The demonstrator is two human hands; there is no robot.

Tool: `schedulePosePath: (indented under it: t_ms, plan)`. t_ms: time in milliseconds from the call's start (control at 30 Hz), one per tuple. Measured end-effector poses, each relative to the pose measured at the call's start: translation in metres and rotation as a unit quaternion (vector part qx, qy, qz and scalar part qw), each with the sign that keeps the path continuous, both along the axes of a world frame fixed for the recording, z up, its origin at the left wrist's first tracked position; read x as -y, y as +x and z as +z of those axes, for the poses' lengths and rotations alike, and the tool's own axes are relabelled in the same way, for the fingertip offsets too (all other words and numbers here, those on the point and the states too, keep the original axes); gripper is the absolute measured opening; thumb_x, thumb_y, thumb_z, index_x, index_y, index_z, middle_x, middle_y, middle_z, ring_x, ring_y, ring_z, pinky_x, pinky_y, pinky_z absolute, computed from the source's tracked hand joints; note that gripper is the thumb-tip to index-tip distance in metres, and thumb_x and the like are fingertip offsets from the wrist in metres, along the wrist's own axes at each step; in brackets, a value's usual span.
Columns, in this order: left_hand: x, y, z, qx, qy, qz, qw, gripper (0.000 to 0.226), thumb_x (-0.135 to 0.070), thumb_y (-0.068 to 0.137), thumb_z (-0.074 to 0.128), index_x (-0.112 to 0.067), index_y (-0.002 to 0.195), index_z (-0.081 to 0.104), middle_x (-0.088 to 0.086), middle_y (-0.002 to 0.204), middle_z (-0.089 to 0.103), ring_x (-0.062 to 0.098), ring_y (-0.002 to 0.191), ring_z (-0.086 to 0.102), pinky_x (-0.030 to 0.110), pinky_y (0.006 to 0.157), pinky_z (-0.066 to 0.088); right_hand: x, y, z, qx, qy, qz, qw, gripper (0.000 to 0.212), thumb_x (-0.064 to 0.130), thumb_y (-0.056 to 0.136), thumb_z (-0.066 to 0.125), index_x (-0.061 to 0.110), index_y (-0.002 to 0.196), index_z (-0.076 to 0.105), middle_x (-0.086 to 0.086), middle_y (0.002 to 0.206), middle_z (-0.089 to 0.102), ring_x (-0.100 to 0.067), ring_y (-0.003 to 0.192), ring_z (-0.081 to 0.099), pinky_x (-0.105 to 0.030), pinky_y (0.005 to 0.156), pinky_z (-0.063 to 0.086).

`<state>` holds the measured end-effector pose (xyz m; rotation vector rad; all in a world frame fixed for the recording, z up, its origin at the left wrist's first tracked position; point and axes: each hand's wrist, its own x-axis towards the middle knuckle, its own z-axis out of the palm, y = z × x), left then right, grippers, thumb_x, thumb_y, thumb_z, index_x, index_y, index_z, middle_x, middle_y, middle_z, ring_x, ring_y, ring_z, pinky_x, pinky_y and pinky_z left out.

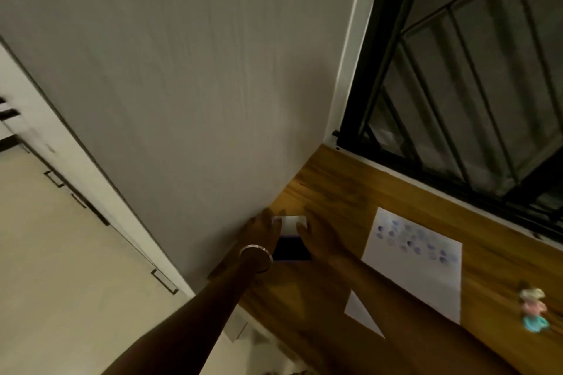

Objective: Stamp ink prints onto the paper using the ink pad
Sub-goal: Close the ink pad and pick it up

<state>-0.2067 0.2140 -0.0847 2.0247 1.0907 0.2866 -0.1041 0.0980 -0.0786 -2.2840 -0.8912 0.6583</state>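
Here, both hands (262,230) (316,237) flanking ink pad (291,248).

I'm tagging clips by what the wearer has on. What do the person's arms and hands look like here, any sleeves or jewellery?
Both forearms are bare, with no sleeves in view. The left hand has a metallic bangle around its wrist, silvery and ring-shaped. The right hand shows no bracelet or watch. The picture is too blurred to tell about finger rings. No gloves on either hand.

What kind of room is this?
Probably a home room: a wooden desk set against a plain grey wall, beside a black barred window, with white handled cupboards nearby.
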Motion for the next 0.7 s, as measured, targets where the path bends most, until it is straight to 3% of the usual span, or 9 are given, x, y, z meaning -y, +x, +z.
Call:
schedulePosePath:
  t_ms: [100,167,300,500,600,700]
  plan:
    - [-0.001,0.003,0.004,0.079,-0.129,0.022,0.988,0.039,-0.033,0.095,0.052,-0.016,0.129,0.057,0.013,0.135,0.057,0.033,0.123,0.052,0.039,0.108,0.038,-0.003,0.0,-0.002,-0.024,0.027,-0.027,0.999,0.051,0.035,0.102,0.038,0.013,0.147,0.031,-0.01,0.148,0.042,-0.03,0.132,0.044,-0.04,0.109,0.039]
    - [-0.002,0.003,0.005,0.102,-0.195,0.05,0.974,0.041,-0.037,0.093,0.055,-0.018,0.129,0.057,0.011,0.137,0.055,0.033,0.125,0.05,0.044,0.112,0.036,-0.002,0.001,-0.001,-0.052,0.067,-0.058,0.995,0.042,0.03,0.101,0.041,0.012,0.14,0.041,-0.011,0.14,0.049,-0.031,0.126,0.049,-0.04,0.103,0.044]
    - [-0.004,-0.001,0.002,0.162,-0.276,0.096,0.943,0.008,-0.035,0.089,0.061,-0.03,0.092,0.068,0.013,0.121,0.063,0.035,0.11,0.058,0.052,0.102,0.045,0.002,-0.002,0.006,-0.106,0.157,-0.091,0.978,0.028,0.019,0.098,0.05,0.011,0.125,0.052,-0.01,0.124,0.056,-0.025,0.11,0.057,-0.04,0.094,0.052]
    - [-0.003,-0.006,0.001,0.184,-0.216,0.049,0.958,0.025,-0.006,0.089,0.059,-0.005,0.114,0.064,0.021,0.118,0.063,0.036,0.108,0.059,0.053,0.098,0.049,0.009,-0.002,0.008,-0.084,0.2,-0.126,0.968,0.044,-0.008,0.088,0.055,0.004,0.13,0.053,-0.014,0.131,0.055,-0.028,0.119,0.054,-0.024,0.09,0.05]
    - [-0.003,-0.01,0.0,0.178,-0.191,0.044,0.964,0.025,0.001,0.087,0.059,0.003,0.111,0.065,0.025,0.117,0.063,0.039,0.108,0.059,0.052,0.097,0.049,0.011,-0.002,0.006,-0.084,0.207,-0.13,0.966,0.035,-0.003,0.089,0.059,0.0,0.124,0.058,-0.015,0.125,0.061,-0.025,0.11,0.059,-0.005,0.07,0.05]
    - [-0.002,-0.013,0.004,0.195,-0.176,0.041,0.964,0.018,-0.005,0.087,0.061,-0.005,0.103,0.07,0.02,0.11,0.067,0.038,0.105,0.061,0.053,0.094,0.051,0.015,-0.002,0.006,-0.1,0.21,-0.14,0.962,0.024,0.014,0.093,0.06,0.003,0.115,0.062,-0.015,0.117,0.065,-0.021,0.102,0.062,-0.012,0.068,0.051]
